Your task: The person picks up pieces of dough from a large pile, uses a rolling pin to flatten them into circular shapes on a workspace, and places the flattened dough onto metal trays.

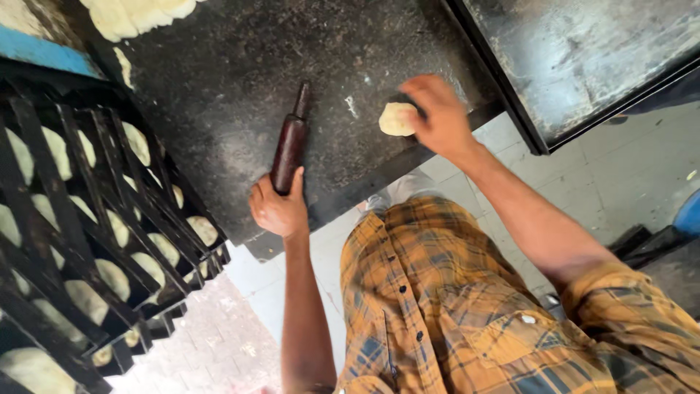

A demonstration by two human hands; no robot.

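Observation:
A dark wooden rolling pin (291, 141) lies on the black stone counter (219, 87). My left hand (277, 209) grips its near end at the counter's front edge. My right hand (434, 113) presses its fingers on a small pale dough ball (394, 120) near the counter's right front corner. The dough is partly hidden under my fingers. My yellow checked shirt (437, 306) fills the lower middle of the view.
A black slatted rack (80, 241) at the left holds several flat pale dough rounds. More pale dough (135, 14) sits at the counter's far edge. A large dark metal griddle (583, 51) stands at the upper right. Tiled floor (627, 175) lies below.

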